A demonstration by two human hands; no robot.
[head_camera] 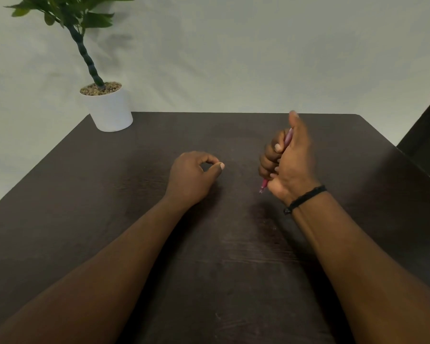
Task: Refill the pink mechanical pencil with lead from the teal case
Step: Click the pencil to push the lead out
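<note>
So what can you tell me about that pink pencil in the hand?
The pink pencil is mostly hidden inside the right hand, whose fingers curl round its middle. Only two bits show: a pale pink, blurry upper end poking out above the fingers near the thumb, and a darker pink lower end with a small pointed tip sticking out below. It looks like smooth plastic. It is tilted, tip down and towards the person, held above the dark table.

Obstacle: the white plant pot (109,108) on the worktop's (159,281) far left corner, its leaning stem and leaves reaching above it.
Beside the pot: bare worktop along the far edge to the right.
Nearer than the pot: open surface, crossed only by the left hand (193,178), the right hand (287,161) and both forearms.
</note>
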